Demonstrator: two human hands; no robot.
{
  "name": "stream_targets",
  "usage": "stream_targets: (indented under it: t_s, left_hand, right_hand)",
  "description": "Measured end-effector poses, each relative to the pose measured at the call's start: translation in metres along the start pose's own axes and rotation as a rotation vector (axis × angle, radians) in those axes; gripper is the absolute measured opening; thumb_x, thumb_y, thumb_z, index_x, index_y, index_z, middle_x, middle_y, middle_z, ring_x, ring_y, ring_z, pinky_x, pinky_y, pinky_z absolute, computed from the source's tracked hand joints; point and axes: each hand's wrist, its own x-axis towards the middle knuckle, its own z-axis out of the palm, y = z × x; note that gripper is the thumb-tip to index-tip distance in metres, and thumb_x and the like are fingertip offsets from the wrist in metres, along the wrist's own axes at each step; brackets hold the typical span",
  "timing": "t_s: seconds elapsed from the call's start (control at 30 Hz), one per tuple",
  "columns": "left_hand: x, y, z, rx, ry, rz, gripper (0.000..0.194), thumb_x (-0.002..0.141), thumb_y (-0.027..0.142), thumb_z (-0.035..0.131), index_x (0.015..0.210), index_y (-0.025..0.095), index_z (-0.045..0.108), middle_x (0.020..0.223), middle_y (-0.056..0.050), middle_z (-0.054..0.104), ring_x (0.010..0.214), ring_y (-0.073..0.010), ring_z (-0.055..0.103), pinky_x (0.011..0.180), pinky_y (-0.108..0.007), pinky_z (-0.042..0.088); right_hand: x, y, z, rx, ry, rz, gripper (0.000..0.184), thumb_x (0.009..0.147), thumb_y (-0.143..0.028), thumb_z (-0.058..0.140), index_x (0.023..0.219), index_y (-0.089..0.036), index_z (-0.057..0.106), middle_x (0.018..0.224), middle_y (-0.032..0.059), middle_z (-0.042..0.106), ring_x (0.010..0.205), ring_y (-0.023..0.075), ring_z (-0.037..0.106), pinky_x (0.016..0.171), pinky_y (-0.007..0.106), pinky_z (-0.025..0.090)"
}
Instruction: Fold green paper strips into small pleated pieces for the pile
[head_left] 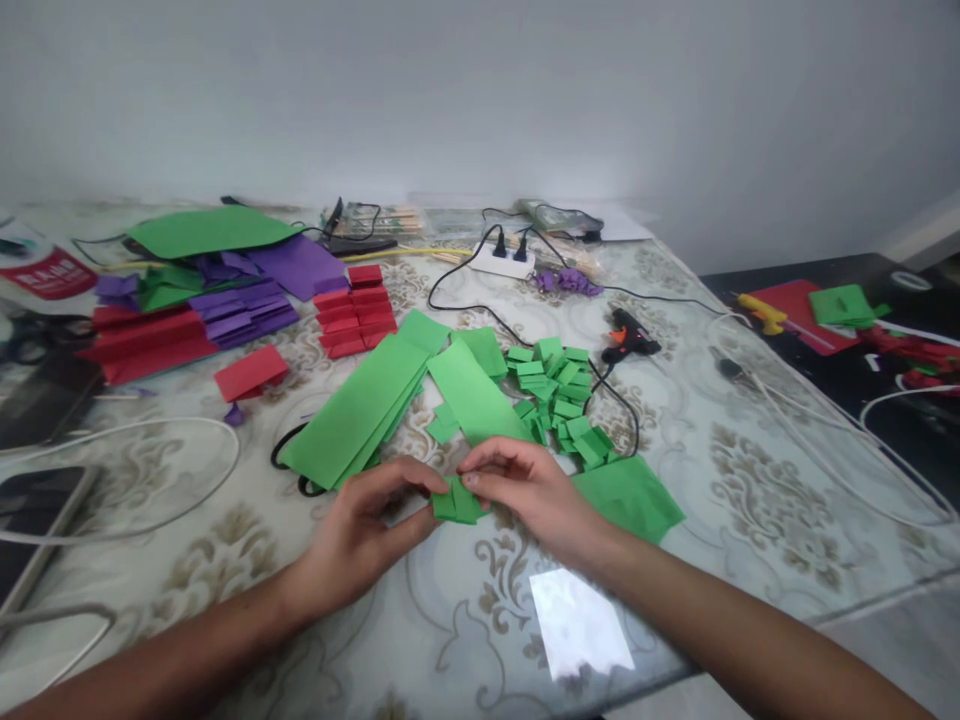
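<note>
Between my two hands is a small green paper piece (459, 503) with creases across it. My left hand (379, 515) pinches its left edge between thumb and fingers. From the right, my right hand (529, 485) has its thumb and fingertips closed on the other side. Just beyond lie long green paper strips (367, 400), stacked slantwise, and another green strip (472, 385) partly behind my right hand. A heap of small folded green pieces (559, 395) sits past the right hand. Near my right wrist rests a wider green sheet (634, 495).
A glue gun (630, 335) lies right of the heap, its cord trailing beside it. Red folded pieces (356, 315) and purple folded pieces (244, 312) sit back left. A power strip (502, 260) stands near the wall. Scissors (45, 335) and a phone (41, 520) are at left.
</note>
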Motion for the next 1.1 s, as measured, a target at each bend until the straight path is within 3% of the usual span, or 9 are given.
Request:
stream_targets:
  t_s: [0.13,0.27,0.37,0.5,0.73,0.93,1.1]
  left_hand:
    - [0.001,0.001,0.001,-0.028,0.091,-0.095,0.011,0.088,0.029,0.079,0.094,0.021,0.076,0.088,-0.004,0.076,0.084,-0.0197,0.071,0.078,-0.028,0.057]
    - [0.003,0.001,0.002,-0.035,0.128,-0.128,0.014,0.087,0.033,0.079,0.089,0.020,0.075,0.083,-0.003,0.074,0.080,-0.0192,0.068,0.074,-0.028,0.054]
    - [0.003,0.000,0.002,-0.035,0.128,-0.135,0.017,0.088,0.036,0.078,0.086,0.019,0.074,0.079,-0.002,0.071,0.076,-0.0178,0.064,0.070,-0.026,0.051]
    - [0.003,0.000,0.001,-0.052,0.098,-0.141,0.018,0.092,0.037,0.076,0.087,0.020,0.075,0.080,-0.002,0.071,0.076,-0.0167,0.065,0.069,-0.025,0.051]
    - [0.003,0.000,0.001,-0.090,0.057,-0.084,0.011,0.088,0.030,0.081,0.096,0.022,0.078,0.090,-0.003,0.076,0.086,-0.0177,0.070,0.078,-0.025,0.054]
    - [0.003,-0.001,0.001,-0.057,0.096,-0.069,0.011,0.087,0.028,0.081,0.086,0.020,0.074,0.079,-0.001,0.072,0.075,-0.0153,0.066,0.069,-0.022,0.052]
    - [0.005,-0.001,0.003,-0.015,0.126,-0.095,0.019,0.090,0.031,0.076,0.079,0.018,0.069,0.070,0.002,0.063,0.065,-0.0123,0.057,0.059,-0.020,0.045]
  right_hand:
    - [-0.002,0.002,0.000,0.106,-0.025,0.034,0.018,0.080,-0.026,0.082,0.097,-0.023,0.078,0.095,0.0009,0.074,0.084,0.0149,0.069,0.082,0.031,0.057]
    - [-0.005,0.004,0.003,0.061,-0.079,-0.009,0.039,0.077,-0.020,0.084,0.115,-0.026,0.073,0.096,0.0004,0.074,0.089,0.0161,0.070,0.081,0.030,0.057]
    - [-0.005,0.008,0.005,-0.018,-0.027,-0.094,0.033,0.075,-0.023,0.088,0.106,-0.025,0.074,0.092,0.0004,0.074,0.088,0.0168,0.070,0.081,0.031,0.056]
    - [-0.002,0.013,0.005,-0.084,0.030,-0.101,0.022,0.075,-0.032,0.090,0.087,-0.021,0.076,0.082,0.0013,0.076,0.077,0.0164,0.070,0.077,0.031,0.057]
    - [-0.003,0.013,0.003,-0.184,0.079,-0.148,0.012,0.079,-0.027,0.084,0.089,-0.020,0.081,0.084,0.0041,0.080,0.078,0.0186,0.074,0.074,0.032,0.059]
    - [-0.004,0.015,0.007,-0.131,0.084,-0.126,0.022,0.074,-0.035,0.090,0.088,-0.019,0.082,0.085,0.0056,0.081,0.077,0.0192,0.075,0.075,0.032,0.060]
    - [-0.004,0.013,0.009,-0.158,0.114,-0.126,0.027,0.073,-0.041,0.091,0.080,-0.018,0.079,0.075,0.0038,0.078,0.066,0.0166,0.069,0.064,0.029,0.055]
